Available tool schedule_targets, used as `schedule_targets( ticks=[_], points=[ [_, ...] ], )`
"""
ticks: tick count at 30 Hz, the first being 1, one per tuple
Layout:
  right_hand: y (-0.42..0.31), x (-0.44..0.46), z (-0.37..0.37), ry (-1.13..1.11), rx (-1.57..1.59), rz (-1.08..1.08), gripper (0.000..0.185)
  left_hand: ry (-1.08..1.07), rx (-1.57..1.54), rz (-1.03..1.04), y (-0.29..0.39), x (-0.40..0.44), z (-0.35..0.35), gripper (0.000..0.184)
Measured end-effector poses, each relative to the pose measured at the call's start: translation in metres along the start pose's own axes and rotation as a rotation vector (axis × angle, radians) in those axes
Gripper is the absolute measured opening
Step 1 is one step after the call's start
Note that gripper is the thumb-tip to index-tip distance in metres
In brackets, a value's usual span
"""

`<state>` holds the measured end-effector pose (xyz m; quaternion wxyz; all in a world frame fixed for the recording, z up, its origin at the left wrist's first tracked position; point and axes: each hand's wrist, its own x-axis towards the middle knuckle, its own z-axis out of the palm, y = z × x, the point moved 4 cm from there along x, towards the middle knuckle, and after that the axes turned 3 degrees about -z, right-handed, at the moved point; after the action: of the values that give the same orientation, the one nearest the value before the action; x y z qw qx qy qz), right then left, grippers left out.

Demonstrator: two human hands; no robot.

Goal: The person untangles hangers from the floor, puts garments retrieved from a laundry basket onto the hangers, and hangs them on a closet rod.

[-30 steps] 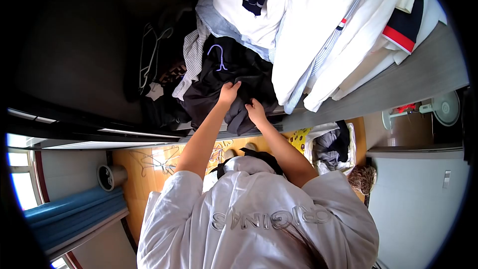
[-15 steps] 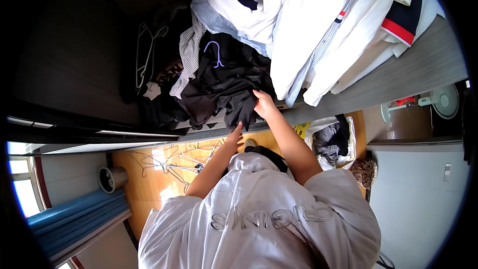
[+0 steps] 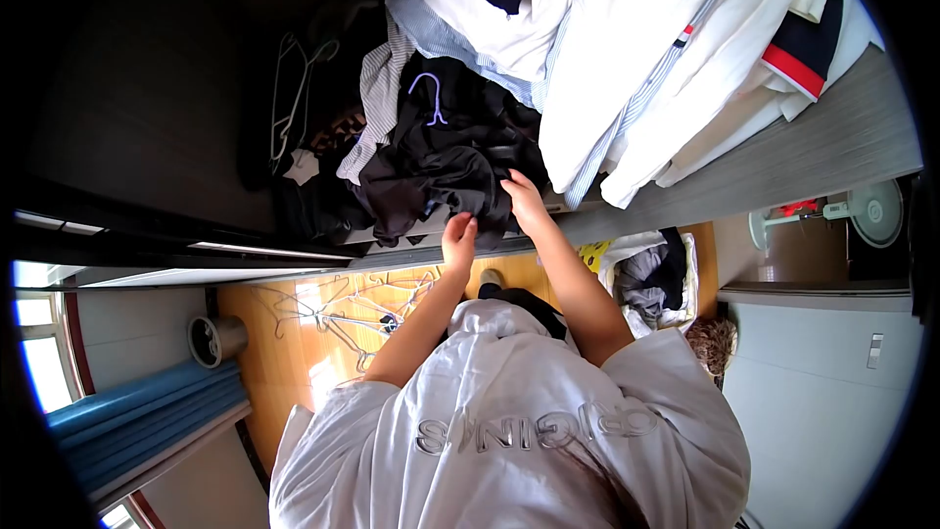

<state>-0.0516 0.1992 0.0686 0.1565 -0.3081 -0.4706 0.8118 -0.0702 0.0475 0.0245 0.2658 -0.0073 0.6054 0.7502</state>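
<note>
A crumpled black garment [image 3: 450,162] lies at the wardrobe's front edge with a purple hanger [image 3: 428,98] on top, its hook showing. My left hand [image 3: 458,238] pinches the garment's near lower edge, fingers curled together. At the garment's right side, my right hand [image 3: 526,201] grips the cloth between thumb and fingers. A grey-striped cloth [image 3: 380,108] hangs just left of the black garment. White shirts [image 3: 636,59] bulge over the shelf to the right of my hands.
Several wire hangers [image 3: 338,313] are scattered on the wooden floor [image 3: 284,372]. A laundry bag [image 3: 690,284] filled with dark clothes stands at the right. White hangers [image 3: 284,103] hang inside the wardrobe at left. A bin [image 3: 227,338] and a fan [image 3: 874,213] stand farther off.
My left hand has gone from spread fingers below the garment to pinching its edge. My right hand stays on the cloth. The garment's lower edge has been gathered up between my hands.
</note>
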Motion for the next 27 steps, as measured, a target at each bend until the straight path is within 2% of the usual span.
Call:
schedule_targets(
  ticks=[1, 6, 8, 9, 10, 11, 12, 13, 14, 15, 17, 18, 19, 21, 22, 25, 26, 27],
  points=[
    [-0.008, -0.009, 0.007, -0.010, -0.025, 0.019, 0.031, -0.043, -0.127, -0.018, 0.009, -0.005, 0.012, 0.022],
    [0.010, -0.004, 0.000, 0.001, 0.100, 0.031, 0.028, -0.188, -0.086, -0.158, 0.017, -0.002, 0.027, 0.033],
    [0.006, -0.011, 0.002, 0.044, 0.185, 0.094, 0.027, -0.331, 0.038, -0.159, 0.022, 0.006, 0.031, 0.035],
    [0.004, -0.011, 0.004, -0.025, 0.190, 0.087, 0.026, -0.402, 0.101, -0.160, 0.022, 0.010, 0.033, 0.035],
    [0.001, -0.010, 0.006, -0.093, 0.196, 0.081, 0.026, -0.356, 0.076, -0.034, 0.022, 0.013, 0.038, 0.030],
    [-0.001, -0.011, 0.008, -0.160, 0.203, 0.074, 0.026, -0.277, 0.144, -0.015, 0.019, 0.017, 0.033, 0.029],
    [-0.008, -0.017, 0.011, -0.112, 0.026, 0.094, 0.026, -0.198, 0.211, 0.007, 0.022, 0.021, 0.028, 0.029],
    [-0.009, -0.011, 0.011, -0.139, -0.318, -0.102, 0.029, -0.121, 0.276, 0.032, 0.024, 0.025, 0.026, 0.029],
    [-0.016, -0.011, 0.011, -0.117, -0.616, -0.225, 0.029, -0.068, 0.212, 0.065, 0.024, 0.025, 0.025, 0.030],
    [-0.025, -0.013, 0.014, -0.092, -0.914, -0.345, 0.030, -0.058, 0.301, -0.024, 0.025, 0.027, 0.022, 0.031],
    [-0.028, -0.013, 0.006, 0.119, -0.874, -0.497, 0.031, -0.020, 0.300, -0.060, 0.047, 0.015, 0.026, 0.034],
    [-0.028, -0.010, 0.003, 0.134, -0.789, -0.509, 0.030, 0.012, 0.266, -0.052, 0.054, 0.013, 0.026, 0.035],
    [-0.026, -0.006, -0.001, 0.109, -0.623, -0.432, 0.028, 0.045, 0.231, -0.043, 0.059, 0.011, 0.026, 0.037],
    [-0.027, -0.006, -0.008, 0.107, -0.470, -0.229, 0.026, 0.081, 0.194, -0.062, 0.063, 0.011, 0.026, 0.040],
    [-0.032, -0.009, -0.006, 0.097, -0.477, -0.206, 0.023, 0.087, 0.190, -0.090, 0.064, 0.012, 0.025, 0.041],
    [-0.051, -0.026, 0.010, -0.004, -0.777, -0.521, 0.023, 0.088, 0.284, -0.221, 0.062, 0.022, 0.024, 0.045],
    [-0.058, -0.035, 0.020, -0.043, -0.895, -0.781, 0.025, 0.059, 0.295, -0.267, 0.061, 0.025, 0.026, 0.047],
    [-0.066, -0.047, 0.032, -0.049, -1.071, -0.765, 0.024, 0.028, 0.306, -0.312, 0.061, 0.026, 0.028, 0.048]
  ],
)
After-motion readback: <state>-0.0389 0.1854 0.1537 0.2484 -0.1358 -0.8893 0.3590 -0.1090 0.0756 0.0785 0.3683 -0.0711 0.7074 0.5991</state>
